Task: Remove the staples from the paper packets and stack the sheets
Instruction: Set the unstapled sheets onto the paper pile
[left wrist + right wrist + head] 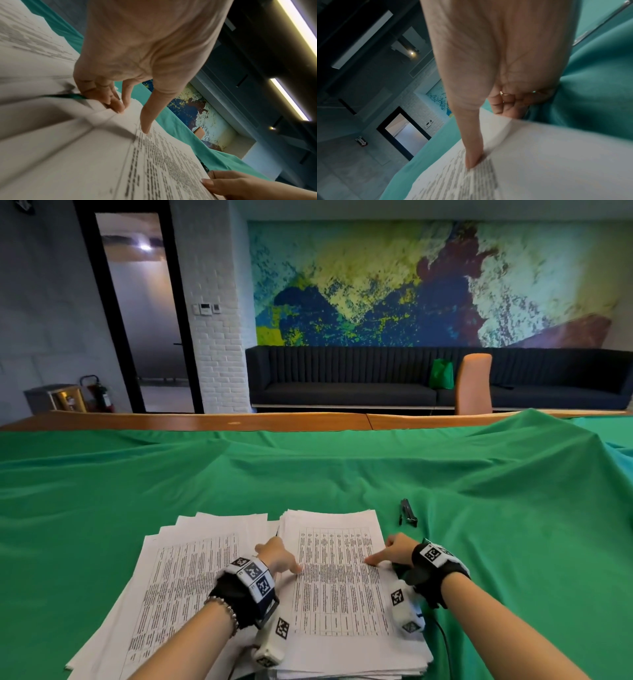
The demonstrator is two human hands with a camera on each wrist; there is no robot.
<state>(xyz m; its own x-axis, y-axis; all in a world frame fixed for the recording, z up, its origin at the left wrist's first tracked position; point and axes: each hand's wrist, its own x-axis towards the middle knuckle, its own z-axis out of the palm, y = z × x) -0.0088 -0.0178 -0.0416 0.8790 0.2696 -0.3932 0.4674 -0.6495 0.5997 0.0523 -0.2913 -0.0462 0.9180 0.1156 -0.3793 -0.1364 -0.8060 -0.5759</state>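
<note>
The right hand (501, 65) is pressing its straight thumb onto a printed sheet (539, 162) that is lying over green cloth (594, 94), other fingers curling.
</note>
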